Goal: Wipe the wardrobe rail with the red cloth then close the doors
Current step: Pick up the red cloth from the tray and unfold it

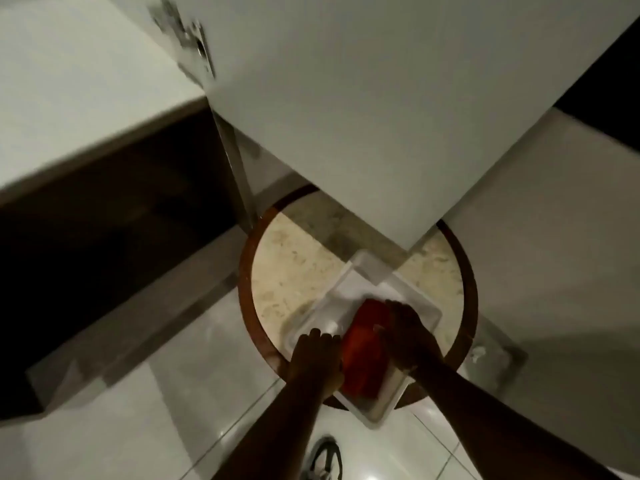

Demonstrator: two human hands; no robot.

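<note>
A folded red cloth lies in a white rectangular tray on a small round table with a marble top and dark wooden rim. My left hand rests on the cloth's left side, fingers curled over its edge. My right hand presses on the cloth's right side. Both hands touch the cloth. A white wardrobe door stands open above the table, its lower corner hanging over the tray. The rail is not in view.
Another white door panel with a metal hinge is at the upper left. Dark wardrobe interior lies at left. A white panel rises at right. Glossy floor tiles and a sandal are below.
</note>
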